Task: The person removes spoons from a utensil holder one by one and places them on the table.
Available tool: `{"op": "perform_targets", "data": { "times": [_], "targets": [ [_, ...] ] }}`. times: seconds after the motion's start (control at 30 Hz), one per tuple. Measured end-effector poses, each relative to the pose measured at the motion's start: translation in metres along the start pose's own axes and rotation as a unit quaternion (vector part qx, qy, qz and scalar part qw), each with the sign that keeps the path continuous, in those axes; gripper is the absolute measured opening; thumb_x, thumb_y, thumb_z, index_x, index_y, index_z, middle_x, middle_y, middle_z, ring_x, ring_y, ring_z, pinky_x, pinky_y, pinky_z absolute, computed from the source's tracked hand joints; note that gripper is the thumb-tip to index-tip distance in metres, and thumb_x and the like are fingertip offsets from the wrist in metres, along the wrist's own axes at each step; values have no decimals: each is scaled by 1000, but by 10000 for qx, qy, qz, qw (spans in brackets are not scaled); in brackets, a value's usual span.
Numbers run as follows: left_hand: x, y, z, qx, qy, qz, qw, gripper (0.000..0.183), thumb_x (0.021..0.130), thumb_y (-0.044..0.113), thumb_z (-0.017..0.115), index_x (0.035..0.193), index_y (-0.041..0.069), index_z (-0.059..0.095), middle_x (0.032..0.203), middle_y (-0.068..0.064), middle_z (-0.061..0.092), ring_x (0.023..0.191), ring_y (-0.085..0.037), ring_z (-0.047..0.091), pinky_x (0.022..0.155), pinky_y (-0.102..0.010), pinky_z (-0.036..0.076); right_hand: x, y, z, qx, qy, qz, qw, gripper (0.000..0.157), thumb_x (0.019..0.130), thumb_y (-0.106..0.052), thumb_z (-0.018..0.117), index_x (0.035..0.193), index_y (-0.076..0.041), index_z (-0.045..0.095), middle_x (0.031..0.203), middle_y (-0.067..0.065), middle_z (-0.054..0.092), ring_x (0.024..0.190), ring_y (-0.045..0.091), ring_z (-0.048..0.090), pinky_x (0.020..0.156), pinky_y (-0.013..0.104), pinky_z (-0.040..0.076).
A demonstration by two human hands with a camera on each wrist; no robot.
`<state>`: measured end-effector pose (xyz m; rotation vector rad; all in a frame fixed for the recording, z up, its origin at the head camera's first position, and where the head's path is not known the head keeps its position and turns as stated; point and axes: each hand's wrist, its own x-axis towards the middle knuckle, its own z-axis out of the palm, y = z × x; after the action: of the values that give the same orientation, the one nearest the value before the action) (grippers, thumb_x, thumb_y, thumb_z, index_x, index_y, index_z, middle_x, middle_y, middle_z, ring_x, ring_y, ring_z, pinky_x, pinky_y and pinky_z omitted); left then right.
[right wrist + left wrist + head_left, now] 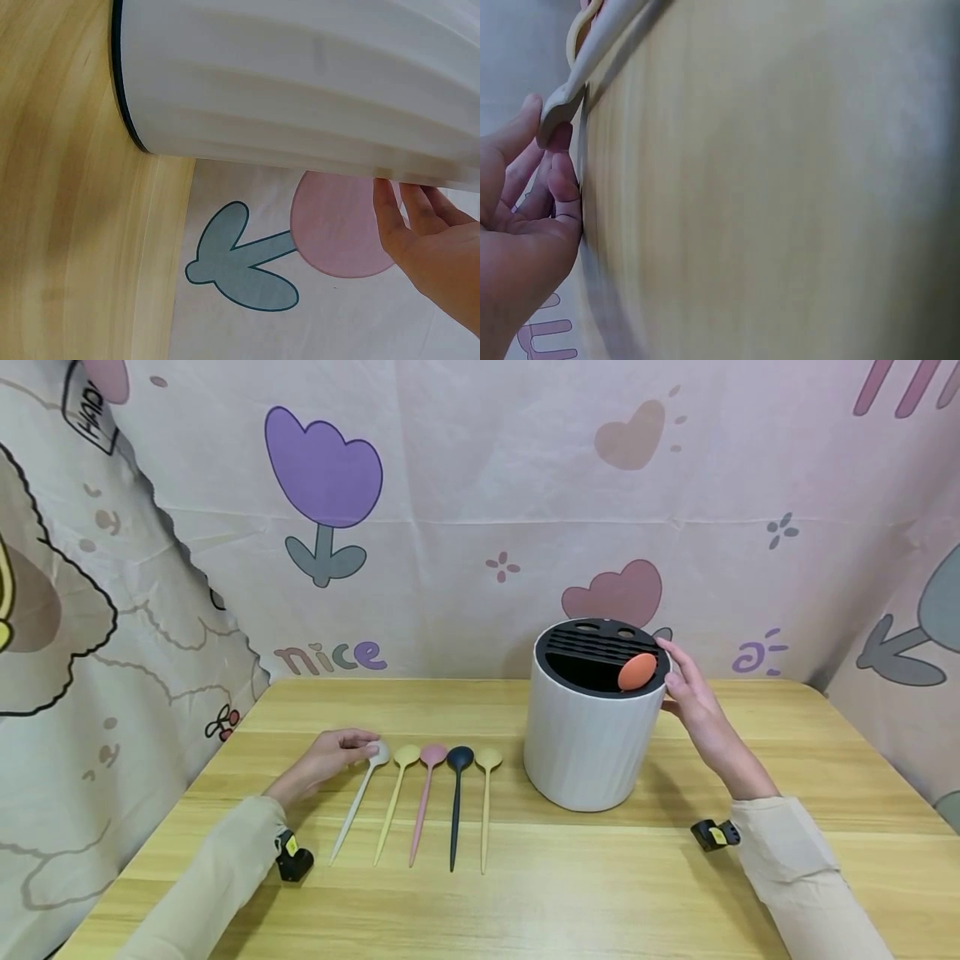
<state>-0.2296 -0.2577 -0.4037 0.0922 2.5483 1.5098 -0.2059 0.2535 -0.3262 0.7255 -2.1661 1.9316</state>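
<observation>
At the left end of a row of spoons, my left hand [328, 762] pinches the bowl of a white spoon [354, 810]. In the left wrist view the thumb lies on one face of that white spoon's bowl [559, 105] and a fingertip on the other. Beside it lie a yellow spoon [392, 810], a pink spoon [423, 810], a dark navy spoon [455, 810] and a pale yellow spoon [486, 810]. My right hand [697, 714] rests its extended fingers against the upper right side of a ribbed white utensil holder [585, 752]. An orange spoon [637, 672] stands in the holder, bowl up.
The holder's black top [600, 649] has slots, round holes and one wide opening. Both stand on a wooden table [420, 910], whose back edge meets a patterned cloth [465, 443]. Black wrist cameras sit near both cuffs.
</observation>
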Motion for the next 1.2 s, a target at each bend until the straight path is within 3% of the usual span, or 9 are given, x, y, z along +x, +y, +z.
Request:
{"op": "perform_targets", "data": {
  "times": [0.5, 0.8, 0.93, 1.03, 1.1, 1.2],
  "targets": [
    [1, 1, 1, 48, 76, -74, 9999, 43, 94, 18, 66, 127, -8, 56, 121, -18, 60, 97, -17, 57, 79, -26, 48, -1, 0, 0, -18, 53, 12, 10000, 56, 104, -28, 33, 155, -14, 16, 156, 16, 16, 128, 9, 35, 89, 21, 38],
    [3, 7, -5, -32, -203, 57, 9998, 43, 101, 19, 51, 131, -12, 49, 121, -22, 59, 95, -16, 56, 81, -28, 48, 0, 1, 0, -30, 38, 43, 10000, 56, 104, -29, 34, 155, -13, 16, 156, 18, 16, 128, 9, 36, 89, 21, 38],
    [2, 24, -6, -186, -163, -56, 9997, 46, 102, 24, 48, 136, -8, 45, 132, -24, 51, 109, -30, 52, 91, -38, 45, 0, 0, -1, -91, 71, 54, 9999, 56, 104, -30, 34, 155, -14, 17, 156, 17, 16, 128, 9, 35, 89, 22, 38],
    [4, 46, -4, -458, -86, 86, 9989, 49, 103, 27, 46, 139, -7, 42, 139, -26, 45, 123, -38, 42, 101, -48, 37, 0, 0, -1, -93, 69, 47, 9999, 56, 104, -30, 34, 155, -15, 17, 156, 17, 16, 128, 10, 35, 89, 23, 38],
    [5, 65, 0, -514, -96, 302, 9982, 50, 104, 27, 45, 139, -7, 42, 141, -25, 43, 127, -38, 37, 104, -51, 32, 0, -1, -1, -95, 64, 44, 9999, 56, 104, -30, 33, 155, -15, 17, 156, 16, 16, 128, 10, 35, 89, 22, 38],
    [2, 95, 10, -500, -110, 608, 9968, 45, 103, 25, 47, 137, -5, 47, 139, -22, 48, 125, -34, 40, 100, -46, 35, 0, 0, 0, -65, 54, 40, 10000, 56, 104, -30, 33, 155, -14, 17, 156, 15, 17, 128, 11, 35, 89, 21, 38]
  ]
}}
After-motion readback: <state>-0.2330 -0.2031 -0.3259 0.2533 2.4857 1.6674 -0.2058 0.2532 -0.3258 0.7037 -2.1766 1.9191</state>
